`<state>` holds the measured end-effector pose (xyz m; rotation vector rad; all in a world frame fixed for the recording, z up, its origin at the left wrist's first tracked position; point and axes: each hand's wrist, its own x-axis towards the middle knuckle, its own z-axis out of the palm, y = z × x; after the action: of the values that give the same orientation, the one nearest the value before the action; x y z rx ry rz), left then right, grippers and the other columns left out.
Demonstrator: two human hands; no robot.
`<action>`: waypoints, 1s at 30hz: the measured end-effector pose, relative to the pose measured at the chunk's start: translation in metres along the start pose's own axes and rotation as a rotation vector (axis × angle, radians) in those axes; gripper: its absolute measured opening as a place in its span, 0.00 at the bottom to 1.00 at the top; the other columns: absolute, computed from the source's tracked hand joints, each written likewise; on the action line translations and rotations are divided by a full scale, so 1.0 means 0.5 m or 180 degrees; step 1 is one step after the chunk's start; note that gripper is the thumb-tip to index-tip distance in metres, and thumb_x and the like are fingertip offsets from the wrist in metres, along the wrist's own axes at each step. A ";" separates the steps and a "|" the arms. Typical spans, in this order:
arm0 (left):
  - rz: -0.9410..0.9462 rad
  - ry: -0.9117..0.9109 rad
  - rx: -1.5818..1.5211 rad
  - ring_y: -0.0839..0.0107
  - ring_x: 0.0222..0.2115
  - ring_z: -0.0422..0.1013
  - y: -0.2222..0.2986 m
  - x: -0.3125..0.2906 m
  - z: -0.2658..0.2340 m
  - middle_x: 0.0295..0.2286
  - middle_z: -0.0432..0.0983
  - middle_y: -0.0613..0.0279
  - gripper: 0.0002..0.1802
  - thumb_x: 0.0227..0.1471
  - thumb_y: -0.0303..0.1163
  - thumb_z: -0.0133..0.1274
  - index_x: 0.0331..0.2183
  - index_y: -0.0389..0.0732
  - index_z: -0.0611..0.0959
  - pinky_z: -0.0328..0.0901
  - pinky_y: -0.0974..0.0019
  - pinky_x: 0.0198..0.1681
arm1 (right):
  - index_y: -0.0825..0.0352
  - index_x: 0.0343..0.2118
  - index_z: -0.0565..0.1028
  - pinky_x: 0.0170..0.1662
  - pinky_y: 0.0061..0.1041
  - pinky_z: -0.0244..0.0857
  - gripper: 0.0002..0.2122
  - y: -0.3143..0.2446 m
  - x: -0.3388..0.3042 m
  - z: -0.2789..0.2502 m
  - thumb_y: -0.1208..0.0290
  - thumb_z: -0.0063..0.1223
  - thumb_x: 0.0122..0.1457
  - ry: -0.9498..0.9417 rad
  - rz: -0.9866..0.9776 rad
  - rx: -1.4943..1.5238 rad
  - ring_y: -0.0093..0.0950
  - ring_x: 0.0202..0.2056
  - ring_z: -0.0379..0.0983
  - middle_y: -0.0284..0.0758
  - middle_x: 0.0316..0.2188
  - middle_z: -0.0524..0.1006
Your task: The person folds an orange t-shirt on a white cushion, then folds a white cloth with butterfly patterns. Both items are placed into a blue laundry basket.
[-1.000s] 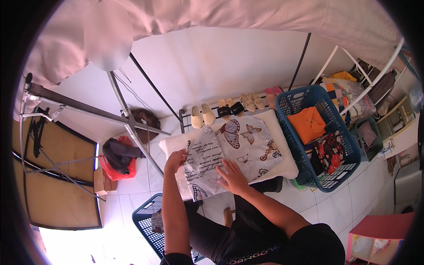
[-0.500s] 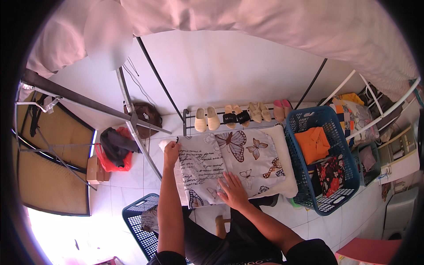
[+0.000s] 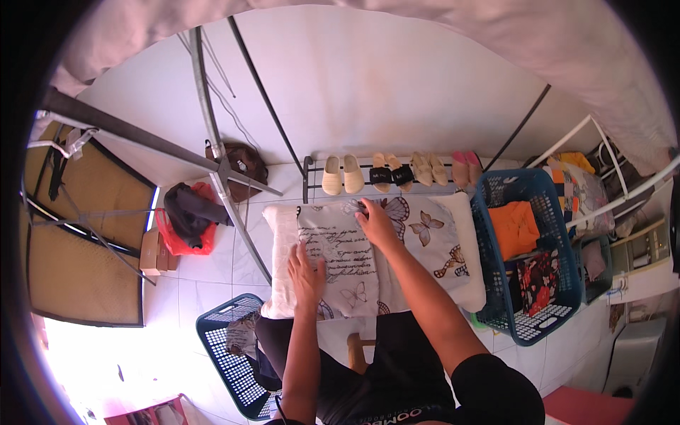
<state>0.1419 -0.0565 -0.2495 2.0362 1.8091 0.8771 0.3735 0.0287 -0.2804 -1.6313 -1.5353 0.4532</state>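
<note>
A grey-white cloth (image 3: pixel 347 283) printed with butterflies and dark script lies folded on a white padded surface (image 3: pixel 280 227) in front of me. Its left part is doubled over, and the upper layer's edge runs near the middle. My left hand (image 3: pixel 306 276) rests flat on this layer's left side, open with fingers apart. At the far side, my right hand (image 3: pixel 374 221) has its thumb and fingers drawn together at the upper layer's far corner and seems to pinch the cloth there. Its fingertips are partly hidden.
At the right stands a blue-green basket (image 3: pixel 496 312) with an orange folded garment (image 3: pixel 513 225) and a floral one (image 3: pixel 535 280). Another basket (image 3: pixel 227 368) is at lower left. Shoes (image 3: pixel 352 176) line a rack behind the padded surface. A metal frame (image 3: pixel 223 170) rises at left.
My left hand has left the far left corner and now lies flat on the cloth. My right hand has moved from the near middle to the far edge. The cloth's left side has shifted inward.
</note>
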 end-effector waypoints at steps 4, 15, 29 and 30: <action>-0.0037 -0.0353 0.0315 0.45 0.63 0.54 -0.031 -0.082 -0.015 0.62 0.57 0.39 0.38 0.56 0.41 0.55 0.64 0.38 0.63 0.48 0.48 0.66 | 0.69 0.46 0.75 0.40 0.37 0.69 0.16 -0.008 0.092 0.016 0.65 0.60 0.59 -0.1037 0.0094 0.0206 0.42 0.36 0.77 0.46 0.35 0.79; -0.0108 -0.0288 0.0635 0.50 0.66 0.51 -0.029 -0.086 -0.008 0.64 0.57 0.43 0.38 0.57 0.43 0.53 0.62 0.34 0.65 0.45 0.51 0.69 | 0.72 0.30 0.75 0.33 0.33 0.68 0.13 0.002 0.088 0.035 0.66 0.64 0.56 -0.0291 0.0135 0.0180 0.35 0.27 0.76 0.42 0.23 0.78; -0.0088 -0.0321 0.0324 0.48 0.65 0.52 -0.038 -0.086 -0.016 0.63 0.57 0.44 0.37 0.56 0.42 0.55 0.62 0.34 0.67 0.46 0.51 0.68 | 0.60 0.21 0.69 0.27 0.19 0.49 0.17 0.000 0.210 -0.032 0.62 0.68 0.55 -0.2428 0.0511 0.1379 0.13 0.24 0.55 0.19 0.19 0.63; -0.0101 -0.0341 0.0362 0.47 0.65 0.52 -0.037 -0.086 -0.016 0.63 0.57 0.44 0.37 0.56 0.42 0.55 0.62 0.34 0.67 0.47 0.51 0.68 | 0.60 0.22 0.69 0.28 0.19 0.50 0.16 0.001 0.212 -0.036 0.62 0.68 0.55 -0.2536 0.0538 0.1328 0.13 0.24 0.56 0.19 0.20 0.63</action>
<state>0.1211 -0.0963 -0.2650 2.0733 1.8660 0.6569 0.4073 0.1228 -0.2412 -1.3029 -1.6814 1.5454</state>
